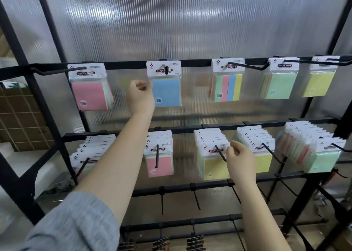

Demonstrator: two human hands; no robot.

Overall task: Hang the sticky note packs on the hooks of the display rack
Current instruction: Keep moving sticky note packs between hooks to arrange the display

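Left hand (140,94) is up at the top rail, fingers curled right beside the blue pack (166,92) that already sits on its hook (165,69); can't tell if it's actually pinching the edge. Right hand (240,160) is down on the middle rail, fingertips pinching the header of the front yellow pack (214,167) on its hook (220,152). I'd say slide that pack straight along the hook by the header card, keep the hole lined up, don't twist, or the ones behind get dragged off too
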